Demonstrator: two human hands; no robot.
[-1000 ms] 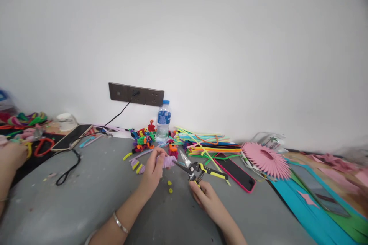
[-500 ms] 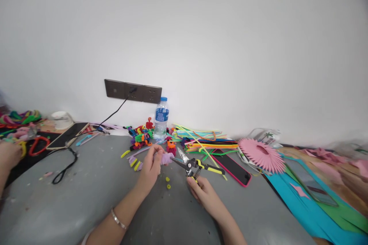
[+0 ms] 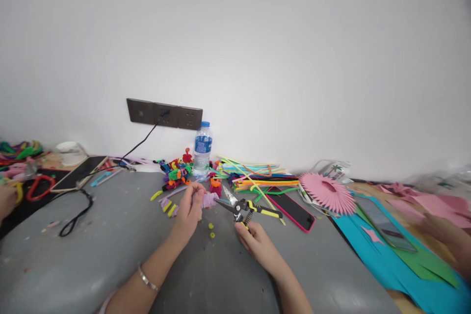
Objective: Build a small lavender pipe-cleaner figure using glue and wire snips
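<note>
My left hand point(image 3: 189, 211) holds a fuzzy lilac pipe-cleaner piece point(image 3: 210, 199) just above the grey table point(image 3: 110, 250). My right hand point(image 3: 253, 240) grips the lower handle of black-and-yellow pliers point(image 3: 245, 208), whose open jaws point left at the lilac piece. Two small yellow offcuts point(image 3: 211, 230) lie on the table between my hands. Short lilac and yellow bent pieces point(image 3: 167, 204) lie just left of my left hand.
A water bottle point(image 3: 201, 149) stands by the wall under a socket strip point(image 3: 164, 114). A pile of coloured pipe cleaners point(image 3: 257, 179), a pink-cased phone point(image 3: 292, 210) and a pink paper fan disc point(image 3: 326, 192) lie to the right. Other people's hands show at the left edge point(image 3: 5, 201) and the right edge point(image 3: 447, 238).
The view has drifted, so everything sits a little further left and higher. My hands keep the same hold on the lilac piece and the pliers. A person's hand has come in at the right edge.
</note>
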